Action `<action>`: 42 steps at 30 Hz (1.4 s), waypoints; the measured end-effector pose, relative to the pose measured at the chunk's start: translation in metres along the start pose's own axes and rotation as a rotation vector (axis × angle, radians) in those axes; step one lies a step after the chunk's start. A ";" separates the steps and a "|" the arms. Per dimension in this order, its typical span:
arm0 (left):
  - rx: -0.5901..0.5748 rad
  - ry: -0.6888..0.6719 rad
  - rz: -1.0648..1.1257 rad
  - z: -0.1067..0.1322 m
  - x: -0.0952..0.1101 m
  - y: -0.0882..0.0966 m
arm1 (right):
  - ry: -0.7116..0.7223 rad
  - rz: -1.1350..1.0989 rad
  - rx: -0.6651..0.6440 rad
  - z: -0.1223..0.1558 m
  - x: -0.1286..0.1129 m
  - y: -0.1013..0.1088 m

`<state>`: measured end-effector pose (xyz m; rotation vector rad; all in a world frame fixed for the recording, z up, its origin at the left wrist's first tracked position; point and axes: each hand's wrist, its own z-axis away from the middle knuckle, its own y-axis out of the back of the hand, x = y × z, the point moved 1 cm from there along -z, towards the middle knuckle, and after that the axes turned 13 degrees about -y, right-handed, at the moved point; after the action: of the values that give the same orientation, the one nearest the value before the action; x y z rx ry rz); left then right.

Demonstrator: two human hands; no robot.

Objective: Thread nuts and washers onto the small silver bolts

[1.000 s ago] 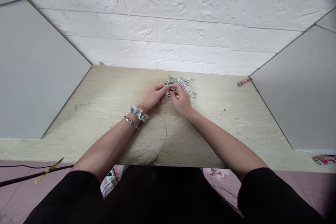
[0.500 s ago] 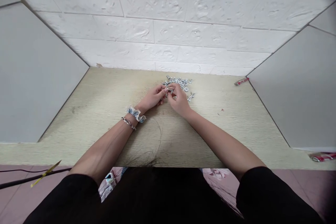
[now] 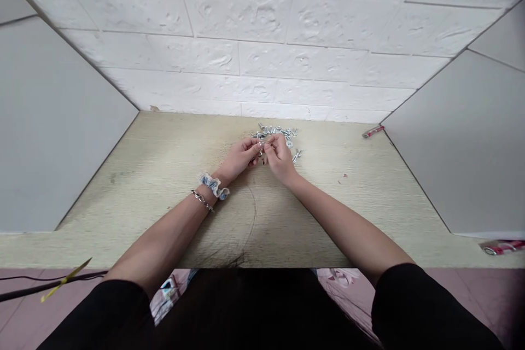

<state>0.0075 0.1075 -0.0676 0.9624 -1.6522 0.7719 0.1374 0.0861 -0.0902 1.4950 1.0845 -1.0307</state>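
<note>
My left hand (image 3: 241, 154) is closed, thumb and fingertips pinching a small silver bolt (image 3: 261, 145), most of which the fingers cover. From the other side my right hand (image 3: 279, 158) meets it, its thumb and forefinger pressed together at the bolt's end. Whether a nut sits on it is too small to tell. Just behind both hands lies a pile of silver bolts and nuts (image 3: 270, 130). A round washer (image 3: 289, 144) rests beside my right fingers. A few loose bolts (image 3: 297, 156) lie to the right of that hand.
The wooden tabletop (image 3: 156, 175) ends at a white brick-pattern wall (image 3: 262, 87). Grey panels (image 3: 61, 131) stand at left and right. A red-and-silver object (image 3: 373, 132) lies by the right panel, and another red item (image 3: 502, 248) lies at the front right corner.
The view has tilted slightly, so the table sits lower in it. My hands stay together; the bolt, which showed more between them before, is now more covered by the right fingers.
</note>
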 end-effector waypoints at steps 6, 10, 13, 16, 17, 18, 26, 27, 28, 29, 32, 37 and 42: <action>0.035 0.006 0.030 0.002 0.004 -0.003 | 0.016 0.045 0.071 -0.002 0.000 0.002; 0.077 0.023 0.036 0.002 0.003 -0.002 | 0.035 0.070 0.049 -0.003 0.000 0.002; 0.078 0.032 0.031 0.002 0.003 -0.001 | 0.035 0.069 0.014 -0.004 0.000 0.002; 0.068 0.030 0.020 0.002 0.003 -0.001 | 0.027 0.066 0.007 -0.005 0.001 0.002; 0.065 0.032 0.017 0.002 0.002 0.000 | 0.025 0.067 0.006 -0.005 0.001 0.002; 0.064 0.035 0.014 0.002 0.001 0.000 | 0.023 0.069 0.004 -0.005 0.001 0.002; 0.123 0.057 0.070 0.002 -0.001 0.002 | 0.042 0.112 0.017 -0.002 -0.005 0.002; 0.130 0.060 0.085 0.002 -0.001 0.002 | 0.047 0.119 0.020 -0.002 -0.006 0.002; 0.133 0.062 0.096 0.001 -0.002 0.003 | 0.050 0.124 0.023 -0.002 -0.006 0.002; 0.130 0.065 0.105 0.001 -0.002 0.003 | 0.051 0.129 0.026 -0.002 -0.006 0.002; 0.106 0.081 0.122 0.001 -0.004 0.004 | 0.063 0.140 0.034 -0.001 -0.007 0.002; 0.107 0.089 0.147 0.001 -0.007 0.004 | 0.112 0.157 0.034 0.000 -0.009 0.002; 0.115 0.102 0.161 0.000 -0.008 0.004 | 0.127 0.159 0.047 -0.001 -0.008 0.001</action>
<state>0.0053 0.1106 -0.0758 0.8609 -1.6243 1.0175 0.1369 0.0860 -0.0817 1.6747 1.0161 -0.8655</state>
